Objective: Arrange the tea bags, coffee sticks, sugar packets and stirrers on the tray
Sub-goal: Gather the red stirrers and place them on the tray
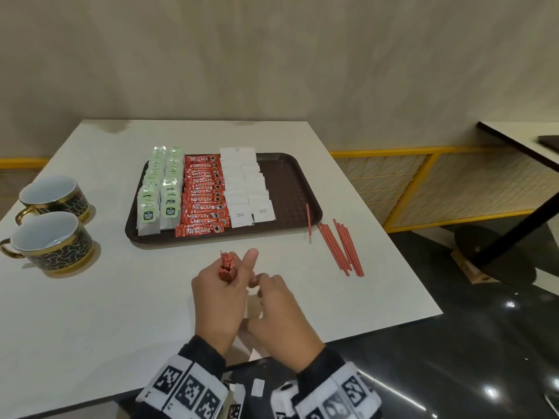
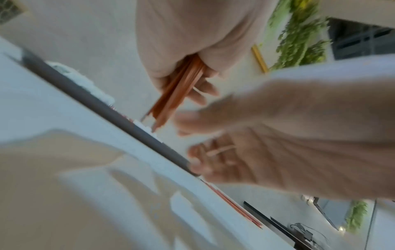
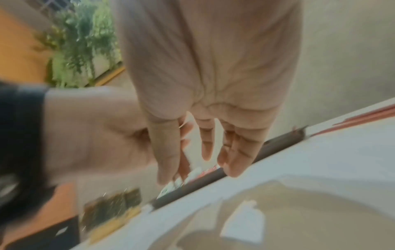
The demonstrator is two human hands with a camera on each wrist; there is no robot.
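My left hand (image 1: 216, 288) grips a bundle of red stirrers (image 1: 227, 266) upright above the white table, in front of the brown tray (image 1: 290, 189). The left wrist view shows the bundle (image 2: 177, 91) sticking out of the curled fingers (image 2: 205, 89). My right hand (image 1: 273, 297) hovers just right of the left thumb with relaxed fingers (image 3: 205, 145) and holds nothing. On the tray lie green tea bags (image 1: 157, 192) at the left, red coffee sticks (image 1: 202, 195) in the middle, then white sugar packets (image 1: 245, 189). More stirrers (image 1: 341, 246) lie on the table right of the tray.
One single stirrer (image 1: 308, 219) rests across the tray's right rim. Two black-and-gold cups (image 1: 51, 240) (image 1: 54, 195) stand at the table's left edge. A second table (image 1: 529, 140) stands to the right across a gap over dark floor.
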